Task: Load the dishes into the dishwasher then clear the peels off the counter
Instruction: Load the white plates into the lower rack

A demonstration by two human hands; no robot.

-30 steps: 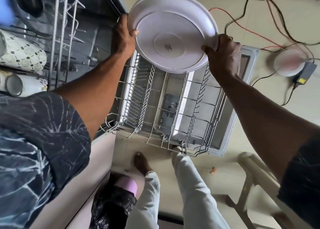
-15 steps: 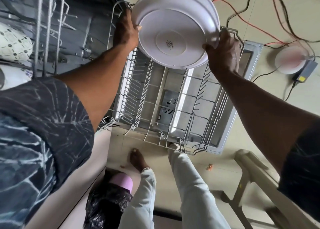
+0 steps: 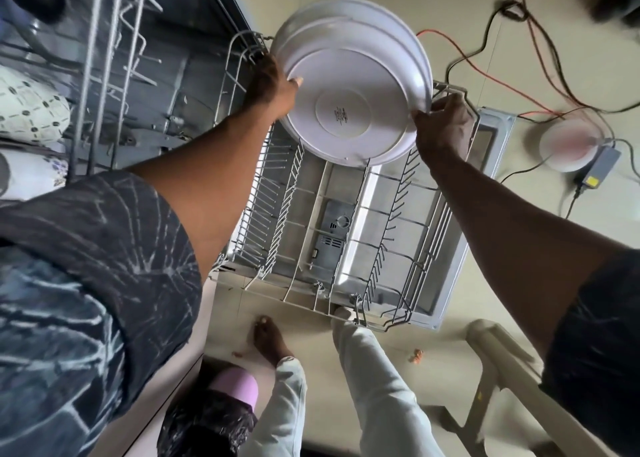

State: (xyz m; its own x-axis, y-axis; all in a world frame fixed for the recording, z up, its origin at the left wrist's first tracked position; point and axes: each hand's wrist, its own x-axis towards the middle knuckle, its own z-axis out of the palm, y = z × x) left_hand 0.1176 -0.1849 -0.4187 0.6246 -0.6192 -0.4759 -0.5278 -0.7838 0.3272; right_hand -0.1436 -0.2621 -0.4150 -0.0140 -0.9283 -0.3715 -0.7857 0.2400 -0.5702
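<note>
Left hand (image 3: 270,87) and right hand (image 3: 443,127) are holding the plates (image 3: 349,86) by opposite rims — each grip curling tight. The rack (image 3: 277,210) is lying just below

**Cream floor, wire rack**

The tiled floor (image 3: 433,339) carries tangled cables (image 3: 512,10), a round white device (image 3: 568,145) just beside a grey adapter (image 3: 601,165), an orange scrap (image 3: 417,355) and a black bag (image 3: 207,429). The lower rack (image 3: 391,221) sits over the open dishwasher door (image 3: 450,283).
</note>
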